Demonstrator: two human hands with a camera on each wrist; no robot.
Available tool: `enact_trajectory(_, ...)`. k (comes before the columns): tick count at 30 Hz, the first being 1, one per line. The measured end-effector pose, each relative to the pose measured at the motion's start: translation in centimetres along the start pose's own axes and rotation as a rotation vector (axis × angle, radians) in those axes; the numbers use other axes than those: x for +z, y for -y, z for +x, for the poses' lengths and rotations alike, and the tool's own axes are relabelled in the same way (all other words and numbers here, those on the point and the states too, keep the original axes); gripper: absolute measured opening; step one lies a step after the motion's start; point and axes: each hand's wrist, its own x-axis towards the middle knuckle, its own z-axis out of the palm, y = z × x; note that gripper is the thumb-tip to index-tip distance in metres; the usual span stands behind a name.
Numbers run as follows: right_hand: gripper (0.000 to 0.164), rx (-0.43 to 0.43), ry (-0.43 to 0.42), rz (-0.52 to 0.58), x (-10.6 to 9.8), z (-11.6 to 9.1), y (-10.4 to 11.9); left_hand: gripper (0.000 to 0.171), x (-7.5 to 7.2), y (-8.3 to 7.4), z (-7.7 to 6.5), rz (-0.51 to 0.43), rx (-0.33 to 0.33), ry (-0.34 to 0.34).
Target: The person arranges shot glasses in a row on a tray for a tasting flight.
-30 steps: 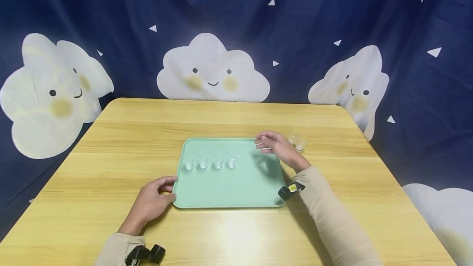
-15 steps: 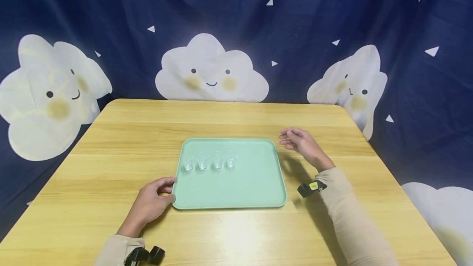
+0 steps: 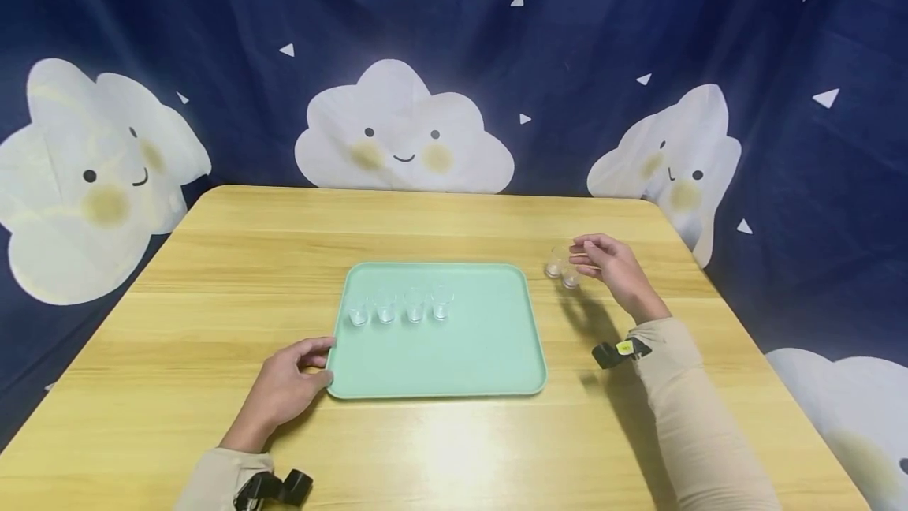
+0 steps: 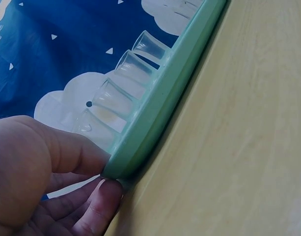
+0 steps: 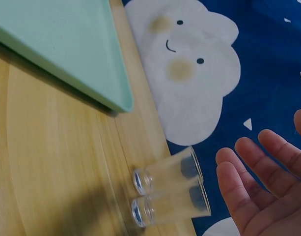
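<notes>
Just beside the right hand [image 3: 615, 270], fingers extended, now clear of the green tray [image 3: 440, 357] it hovered over, stand two shot glasses [image 5: 172, 202]; the left hand [image 3: 282, 385] pinches the tray, carrying four glasses [image 3: 414, 308].

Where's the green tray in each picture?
Head: the green tray lies near the middle, a bit below centre.
Left wrist: the green tray slants from lower left of centre up to the top edge.
Right wrist: the green tray fills the top left corner.
Shared landmark: the blue cloud curtain shows behind the table in all three.
</notes>
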Motion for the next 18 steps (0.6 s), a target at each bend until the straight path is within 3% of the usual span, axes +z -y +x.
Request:
enact_trajectory(10, 0.044, -0.016, -0.069, 0.007, -1.0, 0.0, -0.9, 0.048, -0.1, 0.0, 0.0, -0.001, 0.003, -0.003)
enact_trajectory(18, 0.052, -0.008, -0.105, -0.016, -1.7, 0.0, -1.7, 0.048, 0.0, 0.0, 0.1, -0.004, 0.002, -0.003)
